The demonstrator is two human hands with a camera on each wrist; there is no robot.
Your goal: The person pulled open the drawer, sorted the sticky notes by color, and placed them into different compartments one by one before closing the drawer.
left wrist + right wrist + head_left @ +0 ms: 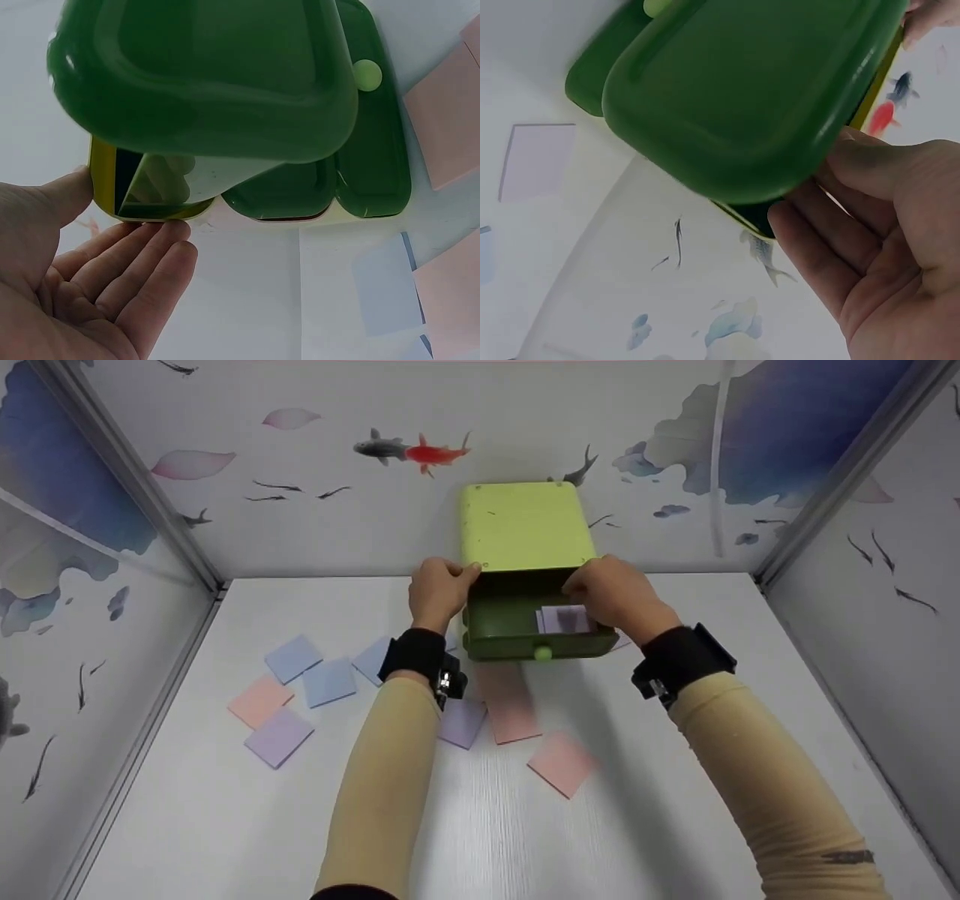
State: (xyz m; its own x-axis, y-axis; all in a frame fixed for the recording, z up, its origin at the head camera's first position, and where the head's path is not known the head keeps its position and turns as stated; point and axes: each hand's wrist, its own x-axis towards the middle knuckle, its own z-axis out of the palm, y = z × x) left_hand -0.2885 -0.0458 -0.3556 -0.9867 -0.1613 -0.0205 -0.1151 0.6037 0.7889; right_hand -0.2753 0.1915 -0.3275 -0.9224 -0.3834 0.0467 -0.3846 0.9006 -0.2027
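A mini drawer cabinet with a lime top [529,525] stands at the back of the table. Its dark green top drawer [501,615] is pulled out, and pale purple paper squares [559,619] lie inside at the right. With thumb and fingers, my left hand [439,594] grips the cabinet's left side by the front corner. On the opposite side my right hand [624,596] holds the right front corner, thumb above and fingers along the side. Lower green drawers [371,165] with a light green knob [367,75] show under the open one in the left wrist view.
Blue squares [294,658], pink squares [562,765] and purple squares [279,736] of paper lie scattered on the white table [480,840], mostly left and in front of the cabinet. Walls printed with fish and leaves enclose the back and both sides.
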